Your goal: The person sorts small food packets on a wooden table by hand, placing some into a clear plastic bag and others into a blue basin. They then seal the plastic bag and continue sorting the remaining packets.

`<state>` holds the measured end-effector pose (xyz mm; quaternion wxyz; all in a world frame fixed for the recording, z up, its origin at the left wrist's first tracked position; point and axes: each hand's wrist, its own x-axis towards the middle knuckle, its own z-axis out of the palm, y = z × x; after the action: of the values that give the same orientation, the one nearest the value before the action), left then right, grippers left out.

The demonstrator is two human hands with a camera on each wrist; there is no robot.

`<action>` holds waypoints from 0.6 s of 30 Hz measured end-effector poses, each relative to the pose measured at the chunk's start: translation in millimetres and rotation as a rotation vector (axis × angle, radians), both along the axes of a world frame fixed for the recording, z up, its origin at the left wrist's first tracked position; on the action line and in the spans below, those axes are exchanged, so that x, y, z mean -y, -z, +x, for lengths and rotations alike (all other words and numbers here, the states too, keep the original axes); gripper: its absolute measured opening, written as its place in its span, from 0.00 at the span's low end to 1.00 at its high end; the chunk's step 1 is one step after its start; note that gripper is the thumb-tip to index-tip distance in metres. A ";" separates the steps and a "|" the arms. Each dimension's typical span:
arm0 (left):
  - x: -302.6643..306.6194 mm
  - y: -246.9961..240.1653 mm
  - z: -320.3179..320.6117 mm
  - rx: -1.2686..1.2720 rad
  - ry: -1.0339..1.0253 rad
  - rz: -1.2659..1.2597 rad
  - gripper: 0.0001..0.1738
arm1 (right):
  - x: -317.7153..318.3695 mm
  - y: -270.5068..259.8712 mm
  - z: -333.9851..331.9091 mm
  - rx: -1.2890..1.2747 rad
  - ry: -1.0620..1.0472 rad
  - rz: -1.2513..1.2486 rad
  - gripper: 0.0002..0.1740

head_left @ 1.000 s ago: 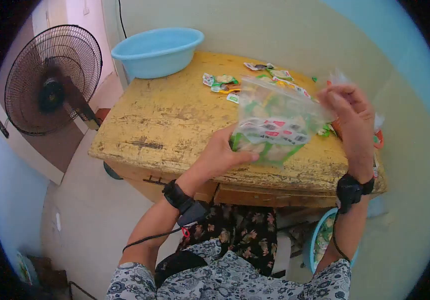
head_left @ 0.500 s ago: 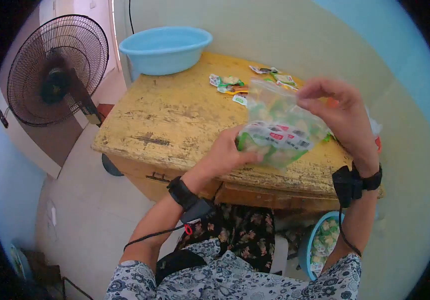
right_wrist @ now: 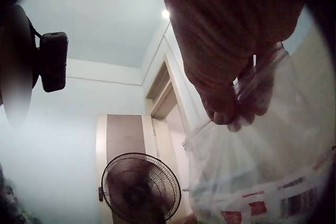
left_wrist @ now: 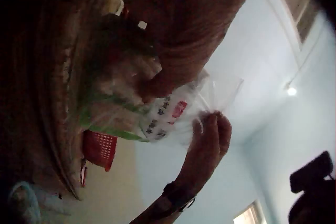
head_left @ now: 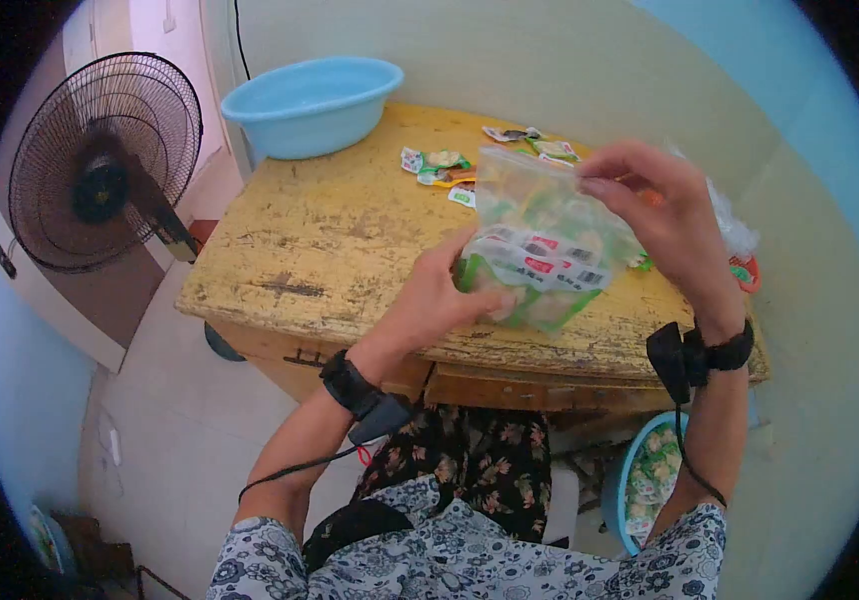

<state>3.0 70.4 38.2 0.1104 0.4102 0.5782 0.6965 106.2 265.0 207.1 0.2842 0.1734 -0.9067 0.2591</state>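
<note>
Left hand (head_left: 438, 305) grips clear bag (head_left: 540, 225) above front edge of table (head_left: 300, 240); right hand (head_left: 665, 215) pinches bag's top.

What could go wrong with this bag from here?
The right hand pinches only the upper edge of the clear, thin plastic bag, so the film might stretch or slip free. The left hand holds its lower side near the front edge of the scuffed yellow wooden table; if that grip loosens, the filled bag could tip or drop.
</note>
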 end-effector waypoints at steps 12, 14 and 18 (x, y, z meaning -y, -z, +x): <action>-7.6 -62.1 -14.8 0.029 -0.057 0.137 0.12 | -17.6 6.5 1.7 -0.011 0.005 -0.089 0.08; -9.6 -63.1 -17.1 0.016 -0.075 0.168 0.11 | -27.0 9.6 9.7 -0.006 0.022 -0.200 0.10; -8.2 -65.9 -21.0 -0.002 -0.073 0.181 0.10 | -50.4 11.3 30.7 0.167 0.244 -0.157 0.13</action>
<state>-18.1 78.6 104.1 0.0467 0.3977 0.5277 0.7491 136.9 315.4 195.8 0.2500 0.0171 -0.9183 0.3064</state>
